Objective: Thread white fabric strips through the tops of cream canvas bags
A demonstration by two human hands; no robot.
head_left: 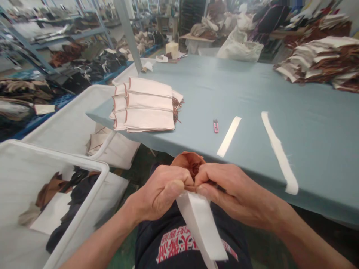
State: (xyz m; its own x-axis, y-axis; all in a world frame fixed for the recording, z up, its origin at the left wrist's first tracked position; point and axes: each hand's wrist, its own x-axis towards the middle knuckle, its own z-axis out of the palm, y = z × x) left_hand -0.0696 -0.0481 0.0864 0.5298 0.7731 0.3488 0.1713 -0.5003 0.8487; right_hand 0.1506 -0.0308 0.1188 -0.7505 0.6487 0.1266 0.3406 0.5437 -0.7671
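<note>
My left hand (169, 188) and my right hand (221, 186) meet in front of my body, each with thumb and fingers pinched on the edge of a brown cloth piece (186, 160). The brown piece gapes toward the table, with dark strands or folds inside. A white fabric strip (204, 224) hangs from the pinched edge, doubled over my dark apron or shirt. How the strip joins the brown edge is hidden by my fingers. Beyond my hands, pink-handled thread snips (215, 126) and a short cream strip (229, 136) lie on the table.
The blue-green table (196, 82) carries a longer white strip (279, 149), a stack of folded cream pieces (148, 104) at left and a brown-and-cream pile (319, 59) at far right. White bins (103, 168) holding cloth stand at left. A white sack (241, 45) sits behind the table.
</note>
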